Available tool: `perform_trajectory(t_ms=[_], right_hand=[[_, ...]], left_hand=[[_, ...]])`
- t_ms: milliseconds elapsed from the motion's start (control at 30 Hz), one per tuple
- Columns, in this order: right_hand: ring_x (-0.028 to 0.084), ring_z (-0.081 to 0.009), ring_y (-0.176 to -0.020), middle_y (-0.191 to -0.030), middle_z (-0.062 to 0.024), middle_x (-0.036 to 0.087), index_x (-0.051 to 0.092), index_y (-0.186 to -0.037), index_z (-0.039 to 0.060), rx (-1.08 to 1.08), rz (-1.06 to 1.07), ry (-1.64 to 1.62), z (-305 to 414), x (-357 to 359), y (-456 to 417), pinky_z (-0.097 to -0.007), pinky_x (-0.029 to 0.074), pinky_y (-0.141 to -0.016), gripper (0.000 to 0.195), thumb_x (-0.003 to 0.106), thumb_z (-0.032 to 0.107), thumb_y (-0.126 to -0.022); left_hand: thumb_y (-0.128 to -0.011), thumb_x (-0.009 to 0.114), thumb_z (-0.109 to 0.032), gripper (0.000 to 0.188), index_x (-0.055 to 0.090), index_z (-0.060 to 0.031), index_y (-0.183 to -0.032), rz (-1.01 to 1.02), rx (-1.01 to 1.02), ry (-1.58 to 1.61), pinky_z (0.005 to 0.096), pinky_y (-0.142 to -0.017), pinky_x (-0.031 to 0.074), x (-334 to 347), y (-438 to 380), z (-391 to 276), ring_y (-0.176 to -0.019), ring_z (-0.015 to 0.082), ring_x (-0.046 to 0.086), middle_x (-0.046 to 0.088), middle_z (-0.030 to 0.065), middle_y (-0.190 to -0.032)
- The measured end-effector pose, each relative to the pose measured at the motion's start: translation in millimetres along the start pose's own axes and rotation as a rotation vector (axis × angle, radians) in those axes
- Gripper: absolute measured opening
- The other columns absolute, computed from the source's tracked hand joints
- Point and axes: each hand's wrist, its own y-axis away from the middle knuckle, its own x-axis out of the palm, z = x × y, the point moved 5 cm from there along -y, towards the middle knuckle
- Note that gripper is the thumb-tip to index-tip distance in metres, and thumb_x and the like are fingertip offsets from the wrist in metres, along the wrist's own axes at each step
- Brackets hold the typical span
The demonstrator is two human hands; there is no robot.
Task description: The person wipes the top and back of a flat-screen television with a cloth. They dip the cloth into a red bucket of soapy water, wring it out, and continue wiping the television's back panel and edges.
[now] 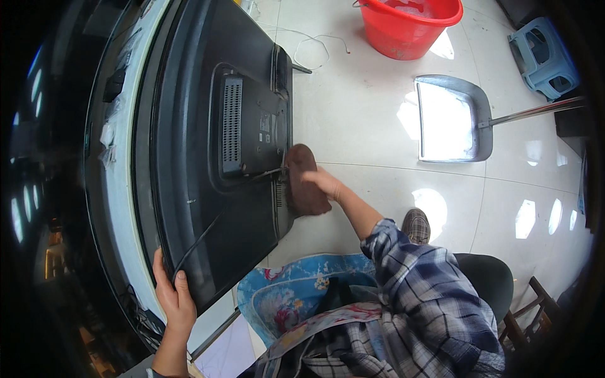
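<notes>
A black flat-panel television stands with its back towards me, its vent grille and label plate showing. My left hand grips its near edge, thumb on the back and fingers round the frame. In my right hand is a brown cloth, pressed against the television's lower back edge. A thin black cable runs across the back from near the cloth to my left thumb. Part of the edge beneath the cloth is hidden.
On the tiled floor stand a red plastic bucket with suds, a metal dustpan with a long handle, and a blue plastic stool. A white cable lies near the bucket. Left of the television runs a pale ledge with small items.
</notes>
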Motion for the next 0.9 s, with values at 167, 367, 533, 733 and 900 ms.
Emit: perform_trajectory(t_ms=[167, 367, 533, 733, 900], right_hand=[[0.062, -0.0366, -0.116, -0.130, -0.0228, 0.062, 0.055, -0.131, -0.0063, -0.253, 0.047, 0.441, -15, 32, 33, -0.0427, 0.049, -0.098, 0.064, 0.065, 0.027, -0.077], [0.061, -0.0384, -0.100, -0.110, -0.0199, 0.060, 0.063, -0.105, -0.0048, -0.439, -0.094, 1.402, 21, 74, 22, -0.0492, 0.054, -0.083, 0.043, 0.072, 0.021, -0.071], [0.061, -0.0327, -0.098, -0.109, -0.0153, 0.062, 0.070, -0.099, 0.0018, -0.502, -0.052, 1.859, -27, 97, 35, -0.0429, 0.053, -0.075, 0.026, 0.065, 0.019, -0.080], [0.057, -0.0292, -0.099, -0.103, -0.0125, 0.060, 0.072, -0.100, 0.0043, -0.589, 0.098, 1.879, -96, 117, 98, -0.0404, 0.049, -0.075, 0.025, 0.059, 0.018, -0.083], [0.061, -0.0387, -0.111, -0.133, -0.0200, 0.058, 0.057, -0.130, 0.0037, -0.417, 0.298, 1.359, -127, 107, 132, -0.0459, 0.052, -0.094, 0.054, 0.067, 0.016, -0.078]], left_hand=[[-0.105, 0.049, -0.022, 0.059, 0.030, 0.0046, -0.154, 0.005, 0.017, -0.023, 0.0373, -0.114, 0.032, -2, -3, 1, -0.136, 0.0304, 0.047, 0.047, 0.0258, -0.148], [-0.106, 0.049, -0.028, 0.062, 0.028, 0.0022, -0.156, -0.005, 0.037, -0.106, 0.0365, -0.111, 0.037, -3, 1, 2, -0.132, 0.0312, 0.052, 0.049, 0.0275, -0.146], [-0.105, 0.050, -0.025, 0.061, 0.028, 0.0023, -0.156, 0.011, 0.040, -0.053, 0.0365, -0.112, 0.036, 5, -1, -5, -0.135, 0.0309, 0.050, 0.049, 0.0263, -0.146], [-0.105, 0.051, -0.022, 0.060, 0.029, 0.0030, -0.155, 0.017, 0.000, -0.022, 0.0371, -0.115, 0.034, 3, -1, -2, -0.137, 0.0314, 0.048, 0.045, 0.0253, -0.150], [-0.105, 0.051, -0.022, 0.059, 0.031, 0.0022, -0.154, -0.009, 0.051, -0.062, 0.0371, -0.115, 0.034, -2, -3, -1, -0.138, 0.0318, 0.047, 0.046, 0.0254, -0.149]])
